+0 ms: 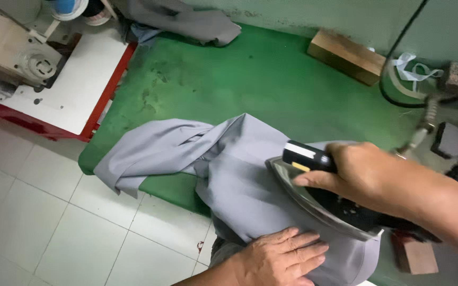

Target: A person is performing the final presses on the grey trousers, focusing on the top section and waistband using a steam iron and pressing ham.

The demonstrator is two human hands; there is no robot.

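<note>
a: where's the iron [324, 198]?
b: on the grey cloth [239, 175] at the green table [271, 79] edge, right hand [367, 172] clamped on its handle, nose pointing up-left.
a: the left hand [282, 257]?
b: fingers together, flat on the cloth just beside the iron.

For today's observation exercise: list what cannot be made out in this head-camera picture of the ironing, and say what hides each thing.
- Iron: the right hand covers most of its handle; its soleplate faces down onto the grey garment.
- Left hand: the wrist is cut off by the bottom edge.
- Sewing machine: cut off by the top-left corner.
- Black cable: its upper end leaves the top edge.
</note>
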